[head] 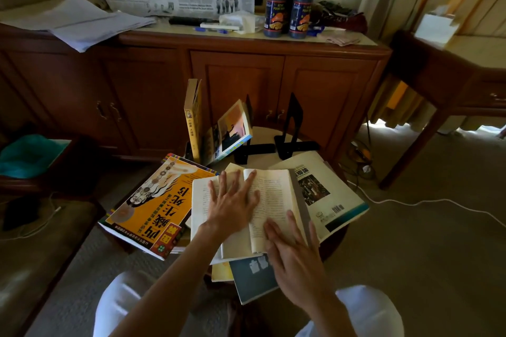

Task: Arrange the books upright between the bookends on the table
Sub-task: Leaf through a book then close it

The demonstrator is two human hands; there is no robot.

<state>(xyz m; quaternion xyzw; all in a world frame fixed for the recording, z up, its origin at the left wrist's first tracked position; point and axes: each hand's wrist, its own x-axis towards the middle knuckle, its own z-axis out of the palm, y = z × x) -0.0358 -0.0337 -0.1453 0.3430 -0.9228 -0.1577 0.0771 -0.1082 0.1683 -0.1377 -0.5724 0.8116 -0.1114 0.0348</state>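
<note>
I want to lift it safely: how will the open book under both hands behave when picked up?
The open book looks like a softcover, so it will probably flex and flop shut. It seems light for its size. It rests on other books, so pushing it may slide it off; left hand and right hand only press flat.

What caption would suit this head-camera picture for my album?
Both hands, left hand and right hand, press flat on an open book, while two books lean by black bookends.
</note>
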